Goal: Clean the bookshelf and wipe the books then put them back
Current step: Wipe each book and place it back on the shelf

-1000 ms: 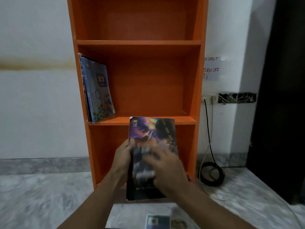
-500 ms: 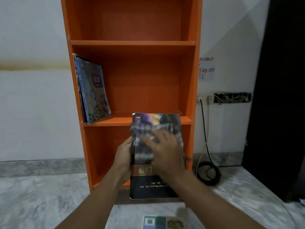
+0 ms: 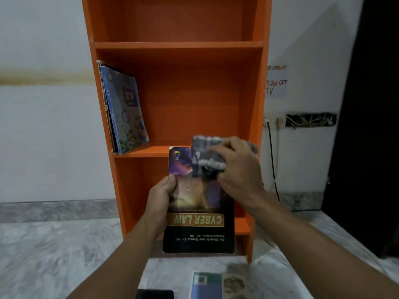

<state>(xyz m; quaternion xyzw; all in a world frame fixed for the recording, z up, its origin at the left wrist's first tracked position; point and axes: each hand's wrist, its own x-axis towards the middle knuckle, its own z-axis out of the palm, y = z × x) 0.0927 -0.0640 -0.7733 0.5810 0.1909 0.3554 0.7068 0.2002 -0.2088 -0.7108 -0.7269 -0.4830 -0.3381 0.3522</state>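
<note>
An orange bookshelf (image 3: 179, 45) stands against the white wall. In front of its lower shelves I hold a dark "Cyber Law" book (image 3: 198, 229) upside down, cover facing me. My left hand (image 3: 160, 196) grips the book's left edge, thumb on the cover. At the book's upper right corner my right hand (image 3: 239, 169) clutches a grey checked cloth (image 3: 207, 155) against the cover. A few thin books, the front one blue (image 3: 127, 111), lean against the left wall of the middle shelf.
Another book (image 3: 216, 284) lies on the marble floor near my feet, with a dark object (image 3: 154, 294) to its left. A wall socket with a black cable (image 3: 272, 156) is right of the shelf. A dark doorway (image 3: 371, 126) fills the far right.
My right hand has slid the cloth up the cover from the book's middle to its top right corner, uncovering the title. The left hand keeps its grip.
</note>
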